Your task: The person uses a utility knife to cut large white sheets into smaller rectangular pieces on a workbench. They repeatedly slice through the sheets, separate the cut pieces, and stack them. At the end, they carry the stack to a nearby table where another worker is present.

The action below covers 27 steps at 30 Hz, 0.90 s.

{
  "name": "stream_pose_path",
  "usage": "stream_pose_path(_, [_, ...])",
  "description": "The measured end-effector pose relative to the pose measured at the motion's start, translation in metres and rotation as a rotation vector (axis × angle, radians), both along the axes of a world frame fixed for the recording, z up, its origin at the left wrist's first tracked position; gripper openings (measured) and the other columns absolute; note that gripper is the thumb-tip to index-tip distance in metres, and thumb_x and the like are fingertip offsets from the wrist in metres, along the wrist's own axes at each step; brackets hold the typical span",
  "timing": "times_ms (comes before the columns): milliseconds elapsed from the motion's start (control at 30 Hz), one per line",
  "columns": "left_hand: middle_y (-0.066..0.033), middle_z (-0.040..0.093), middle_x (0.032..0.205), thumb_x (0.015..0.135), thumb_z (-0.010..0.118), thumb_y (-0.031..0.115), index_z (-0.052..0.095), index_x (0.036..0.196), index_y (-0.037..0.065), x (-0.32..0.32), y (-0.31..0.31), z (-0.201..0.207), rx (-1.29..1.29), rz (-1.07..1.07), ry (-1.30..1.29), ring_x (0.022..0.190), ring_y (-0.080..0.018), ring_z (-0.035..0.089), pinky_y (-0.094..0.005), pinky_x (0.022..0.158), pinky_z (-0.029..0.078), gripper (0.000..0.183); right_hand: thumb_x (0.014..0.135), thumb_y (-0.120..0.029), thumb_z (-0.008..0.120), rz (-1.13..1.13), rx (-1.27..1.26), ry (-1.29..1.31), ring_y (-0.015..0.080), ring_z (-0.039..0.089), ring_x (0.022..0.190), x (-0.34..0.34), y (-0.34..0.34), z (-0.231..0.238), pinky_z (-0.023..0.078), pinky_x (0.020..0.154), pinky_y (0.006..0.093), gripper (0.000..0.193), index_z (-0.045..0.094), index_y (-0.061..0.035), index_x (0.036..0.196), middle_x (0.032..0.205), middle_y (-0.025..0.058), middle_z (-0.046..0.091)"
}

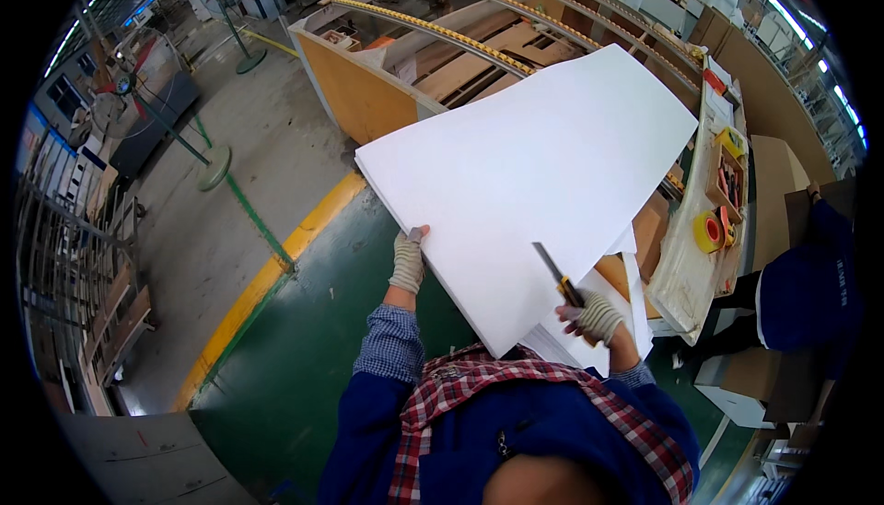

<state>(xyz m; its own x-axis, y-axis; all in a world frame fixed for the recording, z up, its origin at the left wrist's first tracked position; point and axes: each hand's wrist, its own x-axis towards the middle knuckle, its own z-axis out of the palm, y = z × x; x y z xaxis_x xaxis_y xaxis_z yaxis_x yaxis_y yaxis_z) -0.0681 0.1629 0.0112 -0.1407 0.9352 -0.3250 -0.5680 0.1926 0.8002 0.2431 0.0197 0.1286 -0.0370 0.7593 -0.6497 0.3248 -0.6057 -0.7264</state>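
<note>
White board (525, 155) spreads ahead of both hands' fingers, its far part above a wooden frame (368, 91). From where I stand, the left hand (408, 261) has its fingers hooked on the board's left edge; the right hand (594, 316) clasps a cutter knife (559, 278), blade slanting up-left from those fingers. Further right of them, a yellow tape roll (708, 232) sits on a pale bench (680, 293).

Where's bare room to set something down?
Bare: the white sheet beyond the knife and left hand; near corner of the bench, below the tape roll; green floor between the yellow line and left sleeve.
Crowded: farther up the bench, around the wooden tool box, and around the right hand.
</note>
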Motion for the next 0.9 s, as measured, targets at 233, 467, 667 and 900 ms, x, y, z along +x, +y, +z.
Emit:
stream_pose_path(233, [-0.0108, 0.056, 0.088, 0.077, 0.053, 0.01, 0.048, 0.101, -0.003, 0.006, -0.015, 0.015, 0.033, -0.001, 0.039, 0.072, -0.0196, 0.057, -0.0306, 0.061, 0.051, 0.027, 0.076, -0.018, 0.048, 0.123, 0.468, -0.118, 0.0152, 0.049, 0.046, -0.055, 0.155, 0.036, 0.04, 0.042, 0.0309, 0.039, 0.037, -0.0059, 0.111, 0.06, 0.007, 0.049])
stream_pose_path(467, [-0.0134, 0.054, 0.088, 0.077, 0.053, 0.011, 0.044, 0.102, -0.002, -0.004, -0.016, -0.01, 0.067, -0.051, 0.024, 0.076, -0.024, 0.056, -0.0358, 0.065, 0.051, 0.03, 0.079, -0.01, 0.041, 0.355, 0.56, -0.38, 0.0162, 0.051, 0.051, -0.126, 0.312, -0.016, 0.044, 0.045, 0.0291, 0.042, 0.044, -0.0148, 0.121, 0.067, 0.0079, 0.053])
stream_pose_path(667, [-0.0102, 0.057, 0.09, 0.079, 0.054, 0.014, 0.05, 0.1, -0.003, -0.002, -0.02, 0.006, 0.05, -0.066, -0.027, 0.075, -0.0192, 0.057, -0.0309, 0.064, 0.05, 0.027, 0.078, -0.009, 0.043, 0.391, 0.391, -0.269, 0.0198, 0.053, 0.052, -0.142, 0.329, -0.011, 0.046, 0.044, 0.0326, 0.041, 0.046, -0.0166, 0.118, 0.066, 0.0073, 0.053])
stream_pose_path(900, [-0.0101, 0.057, 0.089, 0.078, 0.053, 0.011, 0.05, 0.099, -0.002, -0.003, -0.02, -0.007, 0.017, -0.061, 0.019, 0.075, -0.0192, 0.057, -0.031, 0.064, 0.049, 0.025, 0.08, -0.009, 0.042, 0.368, 0.412, -0.19, 0.0172, 0.05, 0.048, -0.136, 0.338, -0.03, 0.045, 0.042, 0.0312, 0.04, 0.045, -0.0172, 0.12, 0.066, 0.0072, 0.053])
